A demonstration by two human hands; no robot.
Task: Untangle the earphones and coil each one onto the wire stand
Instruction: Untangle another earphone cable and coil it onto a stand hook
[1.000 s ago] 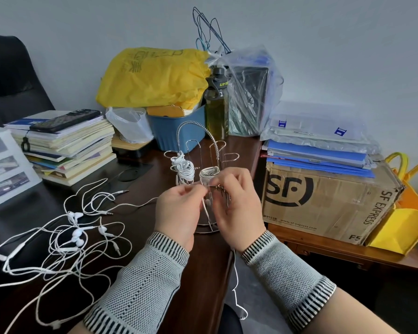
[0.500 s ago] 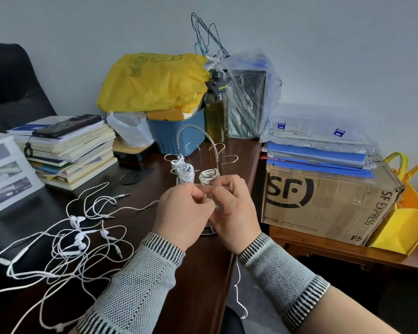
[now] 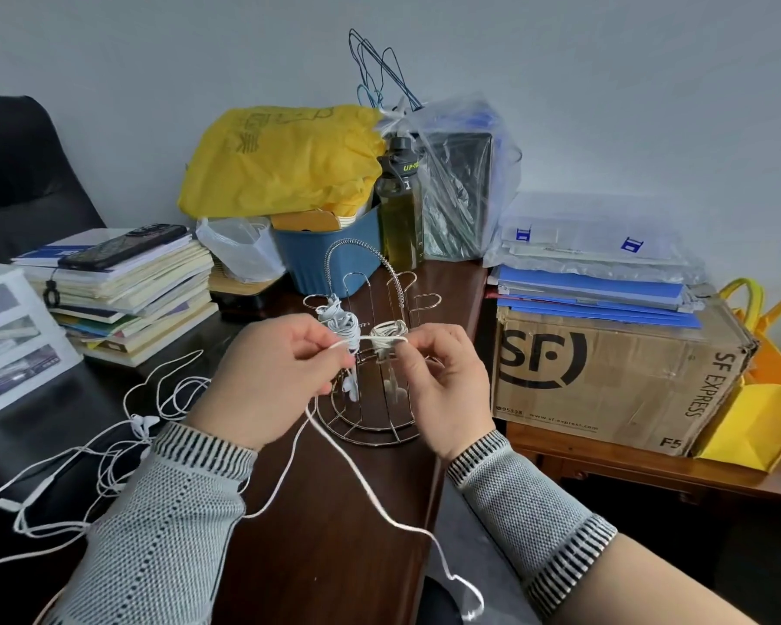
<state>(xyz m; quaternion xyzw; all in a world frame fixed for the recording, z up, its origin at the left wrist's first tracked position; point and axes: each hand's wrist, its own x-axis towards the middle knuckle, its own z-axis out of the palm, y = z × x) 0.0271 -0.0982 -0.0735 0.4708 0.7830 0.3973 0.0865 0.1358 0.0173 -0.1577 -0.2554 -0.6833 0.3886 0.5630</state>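
Observation:
A chrome wire stand [image 3: 365, 426] with several hooks sits on the dark wooden desk [image 3: 334, 534]. One finished white earphone coil [image 3: 341, 320] hangs on a left hook. A second, smaller coil [image 3: 388, 332] sits on the hook beside it. My left hand [image 3: 271, 376] pinches the white cord just left of that coil, pulling it taut. My right hand [image 3: 443, 381] pinches the cord at the coil's right side. The cord's loose tail [image 3: 379, 512] trails down over the desk's front edge. A tangle of white earphones [image 3: 109, 448] lies on the desk at the left.
A book stack [image 3: 127, 300] with a phone on top stands at the left. Behind the stand are a blue tub [image 3: 330, 259], a yellow bag, a bottle [image 3: 400, 209] and a plastic-wrapped box. An SF cardboard box [image 3: 614, 376] sits on the right.
My hands have drawn apart. The left hand moved left, stretching the cord out from the second coil, and more loose cord now shows across the desk.

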